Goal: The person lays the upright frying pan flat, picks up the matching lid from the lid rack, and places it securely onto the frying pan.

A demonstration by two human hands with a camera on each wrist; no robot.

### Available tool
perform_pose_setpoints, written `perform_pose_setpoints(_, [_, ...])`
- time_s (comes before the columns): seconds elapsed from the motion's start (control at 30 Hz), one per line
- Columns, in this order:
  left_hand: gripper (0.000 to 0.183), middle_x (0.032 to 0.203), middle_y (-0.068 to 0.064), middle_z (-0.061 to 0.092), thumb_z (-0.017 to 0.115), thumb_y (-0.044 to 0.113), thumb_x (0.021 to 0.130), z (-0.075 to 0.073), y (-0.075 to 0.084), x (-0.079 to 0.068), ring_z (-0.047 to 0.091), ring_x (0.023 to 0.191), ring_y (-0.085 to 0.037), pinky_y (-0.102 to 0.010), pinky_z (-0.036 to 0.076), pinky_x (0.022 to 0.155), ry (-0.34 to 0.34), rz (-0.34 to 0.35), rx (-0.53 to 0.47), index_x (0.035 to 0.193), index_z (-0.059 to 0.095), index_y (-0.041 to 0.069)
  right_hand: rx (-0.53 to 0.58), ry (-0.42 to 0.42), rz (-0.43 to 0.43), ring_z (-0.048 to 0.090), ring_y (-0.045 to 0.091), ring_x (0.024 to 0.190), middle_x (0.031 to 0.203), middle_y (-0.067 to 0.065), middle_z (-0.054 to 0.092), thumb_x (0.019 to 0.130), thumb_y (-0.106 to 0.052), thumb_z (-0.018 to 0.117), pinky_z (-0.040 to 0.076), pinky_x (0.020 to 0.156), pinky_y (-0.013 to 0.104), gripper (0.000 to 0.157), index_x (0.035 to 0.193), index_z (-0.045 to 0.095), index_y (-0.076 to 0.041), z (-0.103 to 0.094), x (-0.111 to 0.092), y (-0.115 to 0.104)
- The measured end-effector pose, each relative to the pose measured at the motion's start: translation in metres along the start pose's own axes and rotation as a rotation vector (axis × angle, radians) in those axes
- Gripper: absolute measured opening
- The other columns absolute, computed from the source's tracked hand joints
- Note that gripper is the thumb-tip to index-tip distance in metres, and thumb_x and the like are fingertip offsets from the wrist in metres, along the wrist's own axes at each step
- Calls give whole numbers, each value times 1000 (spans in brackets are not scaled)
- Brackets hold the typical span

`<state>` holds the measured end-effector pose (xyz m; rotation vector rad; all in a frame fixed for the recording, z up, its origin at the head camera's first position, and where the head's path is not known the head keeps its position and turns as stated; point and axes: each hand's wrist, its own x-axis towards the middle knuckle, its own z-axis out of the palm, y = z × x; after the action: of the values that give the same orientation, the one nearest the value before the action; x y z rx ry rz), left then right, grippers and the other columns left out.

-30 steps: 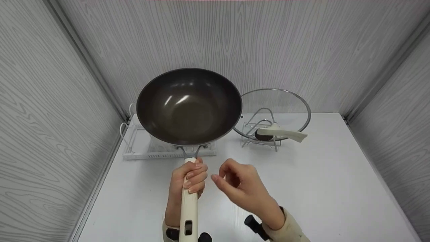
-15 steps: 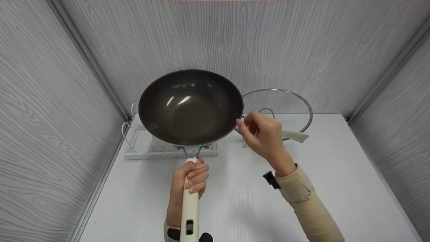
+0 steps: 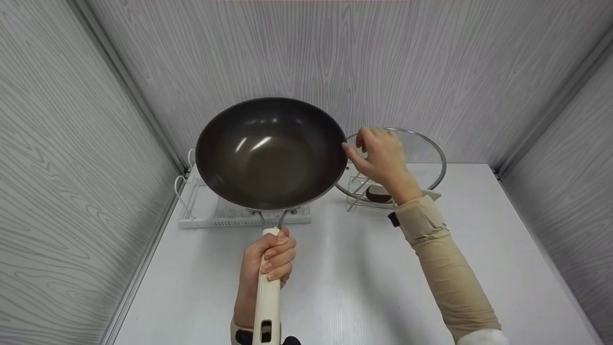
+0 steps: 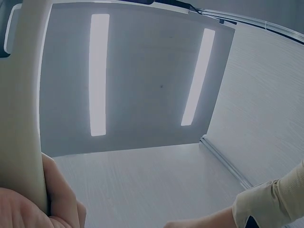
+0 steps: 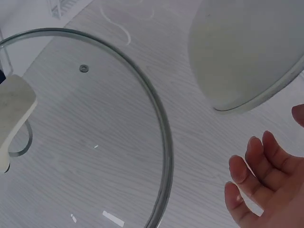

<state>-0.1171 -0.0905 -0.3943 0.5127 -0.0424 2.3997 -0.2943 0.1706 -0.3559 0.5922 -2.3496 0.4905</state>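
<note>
In the head view a wok (image 3: 273, 158) with a dark inside is held up, its inside facing me. My left hand (image 3: 270, 256) grips its cream handle (image 3: 267, 302), which also shows in the left wrist view. My right hand (image 3: 381, 155) is raised by the wok's right edge, thumb tip right at the rim and fingers loosely bent. From the right wrist, its fingers (image 5: 263, 166) are spread around nothing, below the wok's pale outer wall (image 5: 247, 57). Behind this hand a glass lid (image 3: 438, 158) with a metal rim stands in a wire rack (image 3: 353, 203), partly hidden by the forearm.
A white drying rack (image 3: 201, 223) with wire loops sits at the back left, partly behind the wok. The lid's cream handle (image 5: 14, 109) points toward the camera in the right wrist view. Grey wood-grain walls (image 3: 565, 120) enclose the white table (image 3: 479, 268) on the left, back and right.
My right hand has moved up and to the right, from beside my left hand to the wok's right rim, its fingers loosening. My left hand and the wok have barely shifted.
</note>
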Motion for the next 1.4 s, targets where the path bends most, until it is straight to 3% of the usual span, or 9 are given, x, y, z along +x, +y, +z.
perform_pose_setpoints(0.1, [8,64,6,18,39,-4,96,0,0,1,22,47,-4,-19,46,46,-7,-19,12,98,42,3,-12,-144,42,55,29,78,77,8,56,94,-50,55,41,82,46,45,86,55,-6,4,5,6])
perform_pose_setpoints(0.27, [11,63,5,19,38,-3,96,-2,0,1,22,46,-5,-18,46,46,-26,-50,27,99,47,2,-17,-338,63,56,31,86,86,10,57,96,-55,49,40,84,48,50,92,54,-5,9,13,13])
perform_pose_setpoints(0.53, [10,64,4,18,38,-3,97,-2,2,0,23,47,-6,-18,47,45,-11,-79,57,96,45,4,132,-487,91,51,30,83,91,12,54,88,-34,51,43,75,48,33,100,51,-3,9,16,26])
perform_pose_setpoints(0.7, [9,65,4,17,37,-2,97,-3,3,-1,22,48,-5,-18,48,46,-14,-88,49,98,44,3,259,-499,130,51,30,88,98,13,55,84,-27,54,45,79,47,36,108,51,-1,9,10,30])
perform_pose_setpoints(0.9, [11,65,4,16,36,-2,97,-2,4,-3,20,48,-6,-19,49,46,-10,-105,64,102,45,3,364,-455,173,51,28,86,94,11,54,82,-20,56,43,78,43,34,109,50,0,7,2,30])
perform_pose_setpoints(1.2, [9,66,1,17,37,0,98,-4,13,-8,25,49,-7,-17,52,50,-29,-168,175,103,43,4,459,-368,224,44,24,77,82,5,45,79,-15,56,36,70,36,21,92,44,-4,4,-13,28])
perform_pose_setpoints(1.4, [4,66,1,21,37,3,101,-5,18,-9,27,47,-5,-16,53,51,-55,-210,290,100,38,7,538,-283,240,42,22,77,81,5,44,77,-11,55,34,70,33,19,89,41,-6,0,-24,26])
